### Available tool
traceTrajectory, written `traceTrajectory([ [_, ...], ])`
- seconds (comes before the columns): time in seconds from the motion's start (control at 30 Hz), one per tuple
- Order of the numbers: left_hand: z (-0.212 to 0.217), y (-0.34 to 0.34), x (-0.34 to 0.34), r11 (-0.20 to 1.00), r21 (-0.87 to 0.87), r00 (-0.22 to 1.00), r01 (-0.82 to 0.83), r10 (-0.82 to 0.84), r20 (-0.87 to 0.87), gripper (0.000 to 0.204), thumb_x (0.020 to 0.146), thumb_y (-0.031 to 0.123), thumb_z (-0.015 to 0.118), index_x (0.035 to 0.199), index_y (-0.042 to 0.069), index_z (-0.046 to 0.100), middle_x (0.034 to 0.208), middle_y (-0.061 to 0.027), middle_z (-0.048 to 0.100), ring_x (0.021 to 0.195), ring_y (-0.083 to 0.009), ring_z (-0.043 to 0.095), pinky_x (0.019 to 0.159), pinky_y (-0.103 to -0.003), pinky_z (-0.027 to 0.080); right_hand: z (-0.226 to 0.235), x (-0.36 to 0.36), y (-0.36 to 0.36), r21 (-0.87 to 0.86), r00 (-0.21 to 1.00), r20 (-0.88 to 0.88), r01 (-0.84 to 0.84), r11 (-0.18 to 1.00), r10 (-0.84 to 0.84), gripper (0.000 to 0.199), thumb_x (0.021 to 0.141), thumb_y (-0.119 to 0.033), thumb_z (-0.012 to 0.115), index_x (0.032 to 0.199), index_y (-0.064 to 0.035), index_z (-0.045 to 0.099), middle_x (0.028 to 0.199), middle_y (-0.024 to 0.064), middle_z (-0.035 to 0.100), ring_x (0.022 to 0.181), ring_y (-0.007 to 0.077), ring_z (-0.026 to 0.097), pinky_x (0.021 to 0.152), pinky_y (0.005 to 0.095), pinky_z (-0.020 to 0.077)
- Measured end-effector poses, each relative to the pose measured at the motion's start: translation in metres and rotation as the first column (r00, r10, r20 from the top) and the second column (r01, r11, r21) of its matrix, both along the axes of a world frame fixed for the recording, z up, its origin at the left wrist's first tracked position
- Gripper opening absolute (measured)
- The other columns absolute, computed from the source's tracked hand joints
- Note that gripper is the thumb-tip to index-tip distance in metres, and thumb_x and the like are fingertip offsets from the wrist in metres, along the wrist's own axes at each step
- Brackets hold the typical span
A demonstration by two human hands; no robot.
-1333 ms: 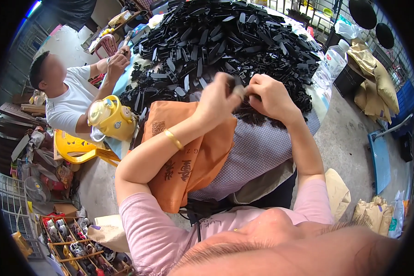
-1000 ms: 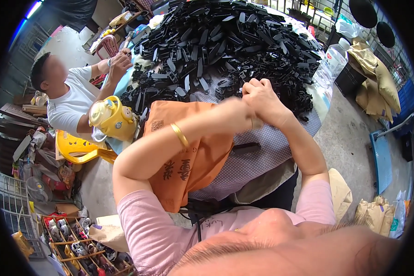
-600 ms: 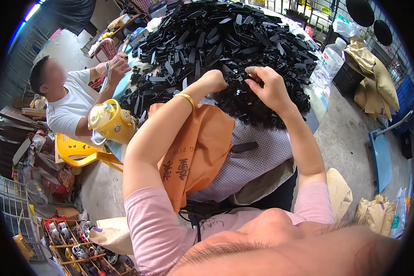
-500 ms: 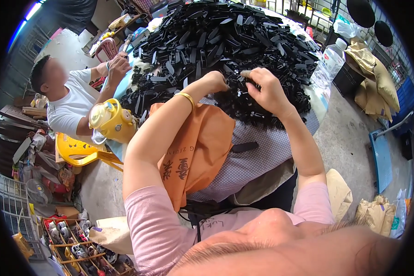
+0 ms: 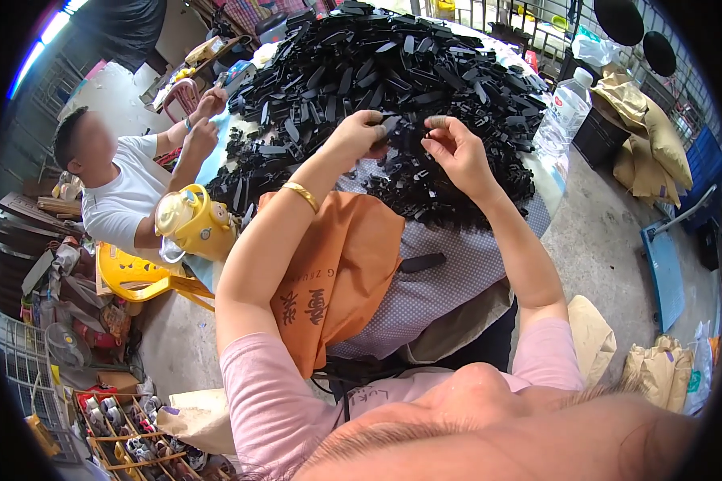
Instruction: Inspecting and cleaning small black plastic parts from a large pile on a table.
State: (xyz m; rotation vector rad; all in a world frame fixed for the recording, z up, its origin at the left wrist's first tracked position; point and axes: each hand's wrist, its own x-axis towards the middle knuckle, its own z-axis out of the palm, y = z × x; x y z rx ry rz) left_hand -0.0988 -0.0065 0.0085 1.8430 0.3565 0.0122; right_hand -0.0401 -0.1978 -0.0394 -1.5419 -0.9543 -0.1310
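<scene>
Head | left hand [image 5: 361, 132] grip pinching black clip [image 5: 391, 126] | right hand [image 5: 455, 148] grip pinching small piece [image 5: 436, 122] beside it

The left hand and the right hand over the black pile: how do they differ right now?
The left hand wears a gold bangle at the wrist; the right hand has a bare wrist. The left hand pinches a dark piece, knuckles up; the right hand is turned palm-in with a smaller piece at its fingertips. Both hover above the pile of black plastic parts.
</scene>
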Motion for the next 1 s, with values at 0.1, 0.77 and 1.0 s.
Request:
traceTrajectory([
  [0.1, 0.001, -0.001, -0.003, 0.925, -0.378, 0.999, 0.038, -0.036, 0.011, 0.027, 0.092, 0.009, 0.045, 0.118, 0.0, 0.047, 0.097, -0.0103, 0.06, 0.08, -0.018, 0.061, 0.07, -0.031, 0.053, 0.0, 0.002, 0.0, 0.024, 0.991, -0.118, -0.06, 0.998, 0.063, 0.029, 0.084, -0.005, 0.06, 0.113, 0.001, 0.055, 0.087, 0.0016, 0.06, 0.079, 0.0065, 0.057, 0.072, 0.0208, 0.0481],
  [0.77, -0.003, -0.015, -0.009, 0.853, -0.369, 0.884, 0.369, -0.199, 0.422, 0.037, 0.079, 0.004, 0.066, 0.114, 0.001, 0.053, 0.101, -0.0057, 0.059, 0.092, -0.0142, 0.058, 0.081, -0.028, 0.049, 0.017, -0.014, -0.003, 0.239, 0.942, -0.296, -0.085, 0.967, 0.156, 0.019, 0.085, -0.008, 0.061, 0.102, -0.0002, 0.064, 0.076, 0.0001, 0.063, 0.061, 0.0047, 0.055, 0.055, 0.0176, 0.0459],
  [1.0, -0.005, -0.017, -0.009, 0.804, -0.466, 0.9, 0.37, -0.187, 0.393, 0.032, 0.088, 0.015, 0.058, 0.116, 0.001, 0.052, 0.101, -0.0063, 0.06, 0.092, -0.0156, 0.059, 0.083, -0.031, 0.05, 0.02, -0.023, -0.007, 0.08, 0.965, 0.212, 0.143, 0.986, -0.157, 0.014, 0.08, -0.006, 0.064, 0.091, 0.0024, 0.062, 0.077, 0.0116, 0.063, 0.064, 0.0166, 0.063, 0.058, 0.0246, 0.0496],
])
